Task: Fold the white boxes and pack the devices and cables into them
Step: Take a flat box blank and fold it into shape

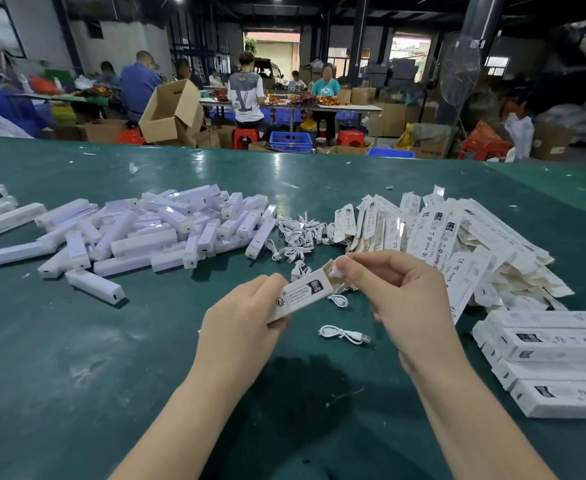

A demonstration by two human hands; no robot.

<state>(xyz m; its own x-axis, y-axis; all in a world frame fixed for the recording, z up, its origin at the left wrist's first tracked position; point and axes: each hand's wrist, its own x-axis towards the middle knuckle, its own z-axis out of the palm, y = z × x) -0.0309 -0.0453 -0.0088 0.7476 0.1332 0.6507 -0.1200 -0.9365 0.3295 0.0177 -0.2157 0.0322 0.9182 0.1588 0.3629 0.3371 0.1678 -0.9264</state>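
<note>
box (300,294): white carton w/ black print, far end open, held tilted above bench (77,341)
L hand (246,315): grips box's near end
R hand (399,289): pinches white bit at box mouth
room: bare green bench near the arms, cable (345,334) lying betw. wrists

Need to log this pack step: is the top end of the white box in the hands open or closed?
Open. The white box, gripped by the left hand, shows a dark mouth where the right hand pinches something white; cannot tell what.

Dim warehouse w/ green table (77,341)
</note>
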